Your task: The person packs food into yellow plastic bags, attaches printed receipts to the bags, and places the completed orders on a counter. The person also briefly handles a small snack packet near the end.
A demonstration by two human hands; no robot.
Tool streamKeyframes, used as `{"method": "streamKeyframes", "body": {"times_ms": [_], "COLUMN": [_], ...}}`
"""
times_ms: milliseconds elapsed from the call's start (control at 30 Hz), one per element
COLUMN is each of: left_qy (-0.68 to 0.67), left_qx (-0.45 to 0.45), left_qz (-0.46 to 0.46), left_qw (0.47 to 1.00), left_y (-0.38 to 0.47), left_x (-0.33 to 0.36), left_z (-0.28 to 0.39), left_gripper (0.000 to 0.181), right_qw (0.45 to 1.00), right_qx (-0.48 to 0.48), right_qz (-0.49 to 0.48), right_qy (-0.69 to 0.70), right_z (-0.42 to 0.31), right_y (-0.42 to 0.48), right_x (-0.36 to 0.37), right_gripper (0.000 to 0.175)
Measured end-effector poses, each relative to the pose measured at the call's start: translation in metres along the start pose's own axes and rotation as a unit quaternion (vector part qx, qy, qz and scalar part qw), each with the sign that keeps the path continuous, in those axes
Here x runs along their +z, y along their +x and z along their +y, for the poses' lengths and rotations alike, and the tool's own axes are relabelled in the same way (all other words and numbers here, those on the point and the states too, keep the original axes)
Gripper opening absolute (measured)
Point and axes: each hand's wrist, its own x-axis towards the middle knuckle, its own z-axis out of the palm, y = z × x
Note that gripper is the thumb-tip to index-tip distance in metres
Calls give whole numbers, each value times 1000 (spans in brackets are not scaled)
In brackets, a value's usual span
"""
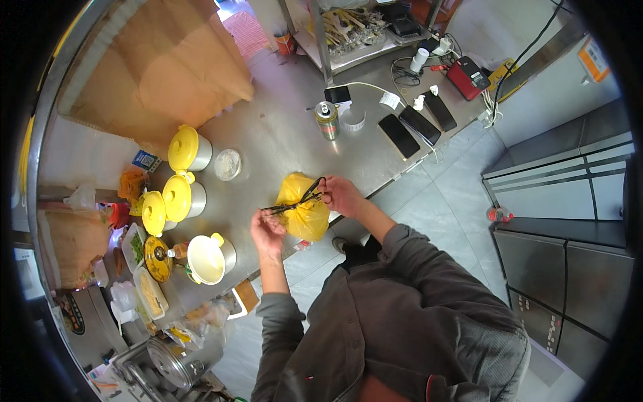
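A full yellow plastic bag point(305, 227) rests at the front edge of the stainless steel counter point(281, 125), with its neck gathered. Black handles or straps point(301, 201) cross over the top of the bag and stretch out to both sides. At the left end, my left hand point(269, 232) pinches the black strip between its fingers. My right hand point(341, 195) grips the looped other end, slightly higher and to the right. What lies inside the bag is hidden.
Yellow-lidded pots point(183, 196) and an uncovered cream pot point(207, 260) line the counter's left side. A drink can point(327, 120) stands behind the bag; a smartphone point(398, 136) lies to its right. A shelf point(351, 58) holds wrapped utensils. Beyond the counter edge is tiled floor point(442, 201).
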Motion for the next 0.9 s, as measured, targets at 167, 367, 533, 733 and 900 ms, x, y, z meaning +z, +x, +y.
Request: {"method": "streamKeyframes", "body": {"times_ms": [167,367,533,733,900], "left_qy": [201,216,215,194,215], "left_qx": [95,204,225,206,177], "left_qz": [189,212,222,122,100], "left_qw": [957,931,924,951,955], "left_y": [-56,-102,-103,-93,-90], "left_x": [-2,0,41,69,78], "left_z": [-21,-61,-92,-120,-134], "left_gripper": [30,35,29,25,20], "right_qw": [743,595,608,772,622], "right_qx": [-230,-266,-303,-564,-721], "right_qz": [371,381,406,146,17], "right_qy": [-507,-656,-611,-253,-305], "right_z": [-74,-160,-183,-342,-463], "right_y": [51,53,40,-20,-110], "right_x": [-26,-70,-69,51,173], "right_gripper": [49,77,79,68,88]}}
